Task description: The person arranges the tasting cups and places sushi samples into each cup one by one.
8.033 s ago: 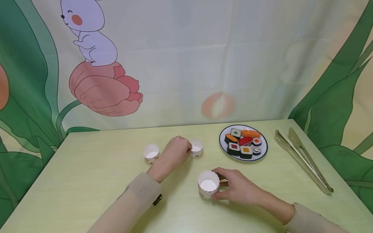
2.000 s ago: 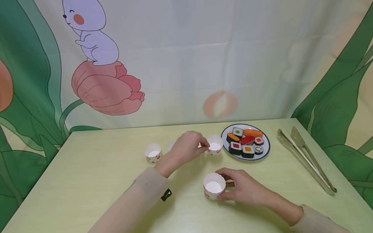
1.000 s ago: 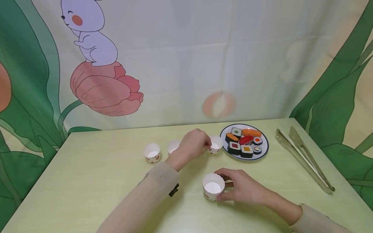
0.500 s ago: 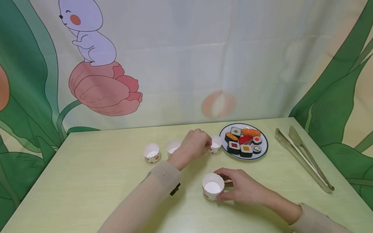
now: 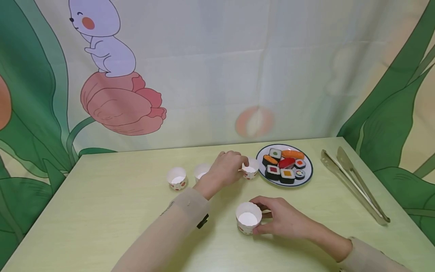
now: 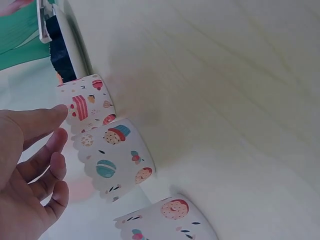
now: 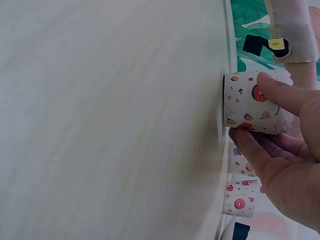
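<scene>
My right hand (image 5: 283,219) grips a paper baking cup (image 5: 246,229) that stands upright near the front middle. In the right wrist view, thumb and fingers lie on both sides of that printed cup. My left hand (image 5: 224,172) is at the rim of the rightmost back cup (image 5: 250,175), thumb and index finger spread apart. From the left wrist, its fingers look loosely bent beside this cup with a cake print (image 6: 92,102); thumb contact is unclear. Two more cups show farther left, an outer one (image 5: 177,185) and one partly covered by my forearm (image 5: 200,170).
A blue-rimmed plate (image 5: 263,177) with several toy sushi pieces stands just right of the back cups. Metal tongs (image 5: 357,189) lie at the right side of the table (image 5: 102,219). A printed cloth (image 5: 204,75) hangs behind the table.
Over the last seconds a cup came to stand beside the plate with my left hand on it. Since half a second ago, the left fingers have parted at its rim. Right hand stays on its cup.
</scene>
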Demonstrator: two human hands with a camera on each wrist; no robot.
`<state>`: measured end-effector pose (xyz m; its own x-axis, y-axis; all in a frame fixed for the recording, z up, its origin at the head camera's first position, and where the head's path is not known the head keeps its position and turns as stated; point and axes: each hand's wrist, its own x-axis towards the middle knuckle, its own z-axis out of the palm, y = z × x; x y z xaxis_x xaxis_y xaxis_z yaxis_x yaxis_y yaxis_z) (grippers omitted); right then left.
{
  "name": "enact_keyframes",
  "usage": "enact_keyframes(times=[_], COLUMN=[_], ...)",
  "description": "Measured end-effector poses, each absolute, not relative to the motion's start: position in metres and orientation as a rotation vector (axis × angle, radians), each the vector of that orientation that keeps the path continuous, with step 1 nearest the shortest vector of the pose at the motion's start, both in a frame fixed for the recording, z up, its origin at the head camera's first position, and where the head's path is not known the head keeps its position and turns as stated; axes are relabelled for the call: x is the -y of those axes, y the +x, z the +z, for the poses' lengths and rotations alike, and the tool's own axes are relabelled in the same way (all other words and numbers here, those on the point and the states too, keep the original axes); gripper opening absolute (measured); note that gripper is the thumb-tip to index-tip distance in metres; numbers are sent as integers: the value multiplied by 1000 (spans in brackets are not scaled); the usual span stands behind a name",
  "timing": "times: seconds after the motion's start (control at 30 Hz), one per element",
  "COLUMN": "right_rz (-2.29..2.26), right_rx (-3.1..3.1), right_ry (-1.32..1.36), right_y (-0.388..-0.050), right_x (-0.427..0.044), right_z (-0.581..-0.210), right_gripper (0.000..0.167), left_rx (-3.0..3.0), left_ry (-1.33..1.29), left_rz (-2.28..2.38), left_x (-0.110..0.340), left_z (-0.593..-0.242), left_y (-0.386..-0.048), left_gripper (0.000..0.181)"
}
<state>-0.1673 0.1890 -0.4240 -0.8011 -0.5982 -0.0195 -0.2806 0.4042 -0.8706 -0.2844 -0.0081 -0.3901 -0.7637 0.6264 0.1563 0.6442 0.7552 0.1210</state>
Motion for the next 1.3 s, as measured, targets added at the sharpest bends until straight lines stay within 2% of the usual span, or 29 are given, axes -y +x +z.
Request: enact_keyframes(times=[0.47, 0.87, 1.3], right_rz=[-1350, -1340, -1354], right_rx=[-2328, -2331, -2317], right_ry=[-765, -764, -776], right_y=[-168, -169, -170], right_x=[-187, -187, -185], right_z=[-424, -424, -423], right_gripper=[60, 60, 60], left_rx=[2786, 2788, 2756], left_ry=[-1153, -1215, -1273], left_rz=[-337, -467, -563], left_x=[19, 35, 49], left_z=[-381, -381, -377], left_y=[-271, -255, -233], left_gripper=[14, 17, 12])
